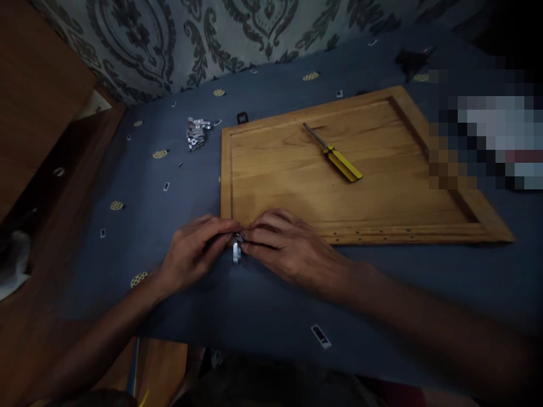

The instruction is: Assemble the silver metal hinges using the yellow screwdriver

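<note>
A framed wooden cabinet door (271,186) lies flat on a dark blue patterned cloth. At its near left corner, a small silver metal hinge (236,252) juts out past the door's edge toward me. My left hand (193,249) pinches the hinge from the left with thumb and forefinger. From the right, the fingertips of my right hand (292,246) close on the same hinge, and this hand lies over the door's near edge. The fingers hide the hinge's upper part and how it sits on the wood. A screwdriver (341,163) with a yellow handle rests on the door panel.
Several silver hinges (196,134) lie heaped beyond the door's left side, with a tiny dark piece (180,164) nearby. A black square item (242,117) sits by the far edge. Wooden furniture (42,85) stands at left; a patterned backing (237,34) rises behind.
</note>
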`<state>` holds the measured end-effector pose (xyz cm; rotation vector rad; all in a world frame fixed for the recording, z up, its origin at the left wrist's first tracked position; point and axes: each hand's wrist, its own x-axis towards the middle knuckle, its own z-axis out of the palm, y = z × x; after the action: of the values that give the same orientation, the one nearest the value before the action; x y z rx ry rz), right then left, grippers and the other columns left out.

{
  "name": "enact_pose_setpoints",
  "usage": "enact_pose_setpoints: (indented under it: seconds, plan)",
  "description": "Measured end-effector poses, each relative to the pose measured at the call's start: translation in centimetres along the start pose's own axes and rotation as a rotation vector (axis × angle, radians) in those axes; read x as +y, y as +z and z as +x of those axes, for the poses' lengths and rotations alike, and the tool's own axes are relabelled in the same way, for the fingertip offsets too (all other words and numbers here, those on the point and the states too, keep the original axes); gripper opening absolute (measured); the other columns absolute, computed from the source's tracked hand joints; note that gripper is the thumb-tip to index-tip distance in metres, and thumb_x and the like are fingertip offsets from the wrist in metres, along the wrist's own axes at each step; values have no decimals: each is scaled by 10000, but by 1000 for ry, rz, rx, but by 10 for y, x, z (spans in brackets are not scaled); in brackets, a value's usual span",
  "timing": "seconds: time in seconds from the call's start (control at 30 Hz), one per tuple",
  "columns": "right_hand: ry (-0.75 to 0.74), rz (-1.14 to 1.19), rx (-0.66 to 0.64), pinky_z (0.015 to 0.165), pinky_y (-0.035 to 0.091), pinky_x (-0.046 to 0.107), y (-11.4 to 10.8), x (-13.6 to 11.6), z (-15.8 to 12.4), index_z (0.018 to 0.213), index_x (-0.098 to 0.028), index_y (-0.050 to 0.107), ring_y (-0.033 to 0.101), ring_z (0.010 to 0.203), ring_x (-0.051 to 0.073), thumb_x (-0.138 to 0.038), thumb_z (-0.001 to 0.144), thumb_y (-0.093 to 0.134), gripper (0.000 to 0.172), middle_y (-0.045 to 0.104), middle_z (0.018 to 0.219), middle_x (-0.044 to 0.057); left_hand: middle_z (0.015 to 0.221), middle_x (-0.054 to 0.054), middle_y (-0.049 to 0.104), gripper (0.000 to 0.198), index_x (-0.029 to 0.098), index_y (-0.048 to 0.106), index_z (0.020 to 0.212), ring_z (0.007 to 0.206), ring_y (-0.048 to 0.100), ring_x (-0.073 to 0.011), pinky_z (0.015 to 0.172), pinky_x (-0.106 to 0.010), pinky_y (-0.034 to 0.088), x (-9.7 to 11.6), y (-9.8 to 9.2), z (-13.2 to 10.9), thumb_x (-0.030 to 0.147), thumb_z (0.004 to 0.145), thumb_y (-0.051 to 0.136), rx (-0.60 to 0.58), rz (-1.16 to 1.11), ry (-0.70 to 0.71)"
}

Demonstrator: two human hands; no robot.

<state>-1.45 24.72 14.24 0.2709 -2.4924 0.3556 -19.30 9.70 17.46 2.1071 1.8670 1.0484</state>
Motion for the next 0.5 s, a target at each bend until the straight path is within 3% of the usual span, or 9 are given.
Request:
enact_pose_setpoints:
  seconds: [0.2, 0.5]
  plan:
    - [-9, 19, -8, 870, 534, 370, 1, 1, 0, 1033, -152, 765, 611, 951, 205, -162, 1054, 581, 185, 784, 967, 60, 1033, -50, 812, 188, 211, 711, 1203, 923, 769, -155, 810, -263, 632, -5, 1, -3, 166, 1035, 641, 4, -29, -7]
    - [-23, -12, 9, 853, 540, 365, 3, 1, 0, 1020, -147, 758, 625, 929, 203, -179, 1088, 509, 260, 785, 956, 45, 952, -37, 789, 96, 207, 730, 1101, 868, 751, -149, 774, -246, 606, -8, 6, -3, 220, 1027, 671, 64, -51, -64]
